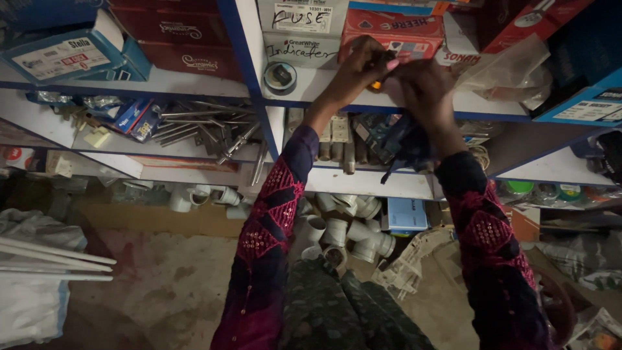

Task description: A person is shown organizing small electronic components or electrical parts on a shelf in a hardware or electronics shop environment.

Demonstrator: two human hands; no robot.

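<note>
from the head view, we have both hands up at the upper middle of the frame, against the white shelf (194, 81). our left hand (359, 68) pinches a small orange-tipped object (376, 84), fingers closed on it. our right hand (424, 87) touches it there; we cannot tell its grip. a tape roll (280, 78) sits just left.

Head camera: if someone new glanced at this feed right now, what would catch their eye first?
Probably the two hands raised at the upper shelf: the left hand and right hand meet around a small orange-tipped object, too dark to identify. Next, the heap of white pipe fittings low in the centre, on the floor under the lowest shelf. A pile of metal brackets fills the middle shelf to the left.
</note>
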